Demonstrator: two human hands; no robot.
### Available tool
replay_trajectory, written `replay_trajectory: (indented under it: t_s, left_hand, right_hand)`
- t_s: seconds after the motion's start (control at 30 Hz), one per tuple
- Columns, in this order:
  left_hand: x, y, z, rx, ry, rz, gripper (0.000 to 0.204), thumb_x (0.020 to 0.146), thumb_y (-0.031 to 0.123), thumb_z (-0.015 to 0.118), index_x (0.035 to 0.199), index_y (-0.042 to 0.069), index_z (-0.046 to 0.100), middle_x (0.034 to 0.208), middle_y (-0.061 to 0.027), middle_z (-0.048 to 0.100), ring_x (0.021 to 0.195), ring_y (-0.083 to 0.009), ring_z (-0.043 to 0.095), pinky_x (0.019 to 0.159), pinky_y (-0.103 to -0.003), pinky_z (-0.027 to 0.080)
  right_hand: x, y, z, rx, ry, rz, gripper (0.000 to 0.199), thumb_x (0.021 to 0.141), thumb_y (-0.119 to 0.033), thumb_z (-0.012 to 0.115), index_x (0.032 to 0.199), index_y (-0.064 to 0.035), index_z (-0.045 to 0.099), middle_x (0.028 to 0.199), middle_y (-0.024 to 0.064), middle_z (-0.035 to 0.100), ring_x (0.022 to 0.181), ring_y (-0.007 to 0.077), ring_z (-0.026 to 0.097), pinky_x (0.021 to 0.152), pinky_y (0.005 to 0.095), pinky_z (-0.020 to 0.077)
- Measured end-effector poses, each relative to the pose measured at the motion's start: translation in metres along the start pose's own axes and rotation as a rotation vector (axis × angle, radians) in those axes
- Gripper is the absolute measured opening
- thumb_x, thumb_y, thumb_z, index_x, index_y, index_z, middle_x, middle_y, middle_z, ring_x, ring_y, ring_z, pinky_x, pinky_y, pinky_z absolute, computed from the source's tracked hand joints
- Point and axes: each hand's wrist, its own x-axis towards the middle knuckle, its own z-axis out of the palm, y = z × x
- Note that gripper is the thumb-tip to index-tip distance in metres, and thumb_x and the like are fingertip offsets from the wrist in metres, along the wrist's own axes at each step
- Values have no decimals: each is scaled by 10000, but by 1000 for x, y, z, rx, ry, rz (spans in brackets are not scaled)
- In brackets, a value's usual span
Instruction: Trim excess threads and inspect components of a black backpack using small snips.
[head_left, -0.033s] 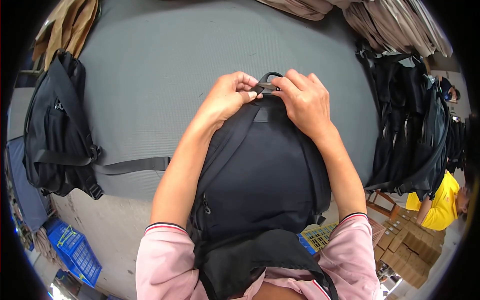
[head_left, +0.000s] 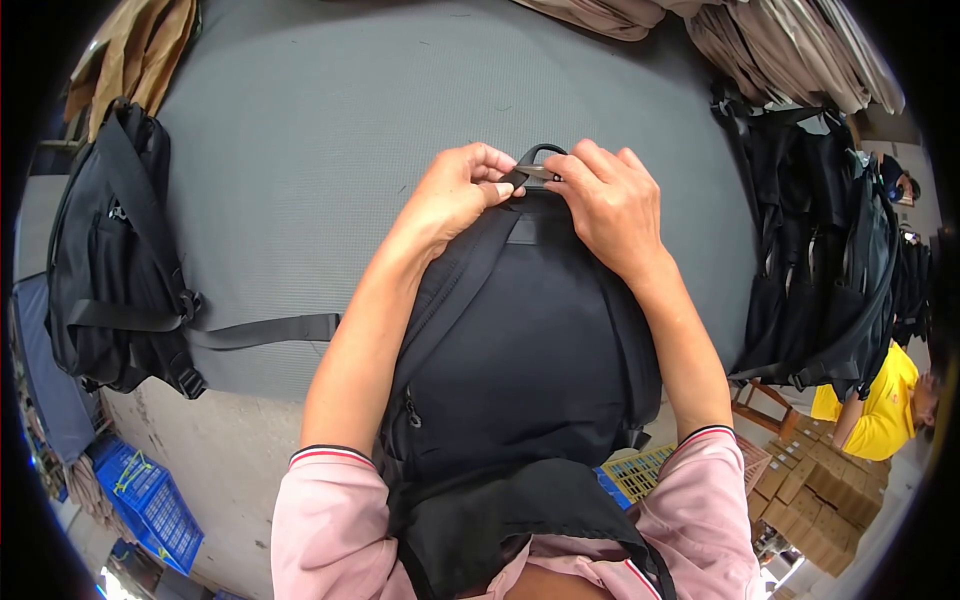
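A black backpack (head_left: 520, 330) lies upright against my front, its top end on the grey table. With thumb and fingers closed, my left hand (head_left: 462, 190) pinches the left base of its top carry handle (head_left: 545, 149). My right hand (head_left: 608, 195) is closed around small metal thread snips (head_left: 538, 172), mostly covered by the fingers. Their blades point left and reach the handle webbing beside my left fingertips. A shoulder strap (head_left: 455, 275) runs down the backpack's left side, below my left wrist.
Another black backpack (head_left: 115, 250) stands at the table's left edge, its strap lying across the grey tabletop (head_left: 300, 110). More black bags (head_left: 815, 230) are at the right. Folded beige cloth (head_left: 790, 50) lies far right. Blue crate (head_left: 150, 505), cartons (head_left: 815, 490) and a person in yellow (head_left: 885, 405) are beyond.
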Motion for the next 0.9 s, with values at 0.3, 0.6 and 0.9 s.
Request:
replay_trajectory:
  t_s: [0.3, 0.6, 0.9]
  left_hand:
    - [0, -3, -4, -35, 18, 66, 448, 763, -107, 575, 1198, -16, 523, 943, -64, 610, 831, -108, 584, 785, -218, 495]
    - [1, -2, -6, -22, 30, 55, 562, 754, -142, 571, 1282, -1, 438, 926, -66, 602, 840, -119, 594, 782, -231, 501]
    - [-4, -4, -10, -75, 99, 69, 479, 803, -29, 607, 1262, 8, 477, 967, -75, 616, 891, -146, 602, 819, -281, 497]
  right_hand:
    - [-5, 3, 2, 103, -34, 219, 207, 703, -111, 725, 880, -128, 619, 790, -18, 558, 592, 211, 494, 564, 311, 415]
    - [2, -4, 1, 41, -63, 132, 213, 701, -103, 724, 883, -126, 617, 788, -18, 556, 595, 211, 491, 564, 312, 420]
    - [-13, 6, -11, 250, -40, 464, 196, 747, -103, 711, 907, -67, 602, 826, 29, 576, 684, 243, 578, 639, 338, 475]
